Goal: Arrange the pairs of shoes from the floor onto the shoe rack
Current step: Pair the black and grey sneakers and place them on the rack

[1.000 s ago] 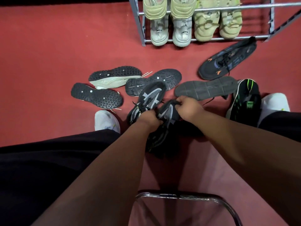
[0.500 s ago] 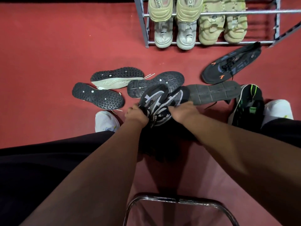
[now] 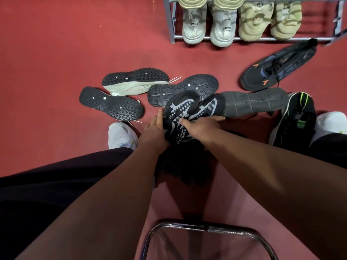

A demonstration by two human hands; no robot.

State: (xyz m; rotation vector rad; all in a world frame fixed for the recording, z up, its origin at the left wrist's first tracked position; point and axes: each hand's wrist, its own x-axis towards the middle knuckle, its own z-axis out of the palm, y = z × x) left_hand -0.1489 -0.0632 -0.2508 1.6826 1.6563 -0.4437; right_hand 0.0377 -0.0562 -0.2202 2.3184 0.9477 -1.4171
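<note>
Head cam, we've got our left hand (image 3: 155, 129) and right hand (image 3: 201, 128) on the black-and-grey sneakers (image 3: 189, 109), right fingers clamped over the tops, left fingers probably curled under the side, mostly hidden, pair held together among loose shoes on the red floor (image 3: 56, 53), well short of the shoe rack (image 3: 170, 21)
</note>
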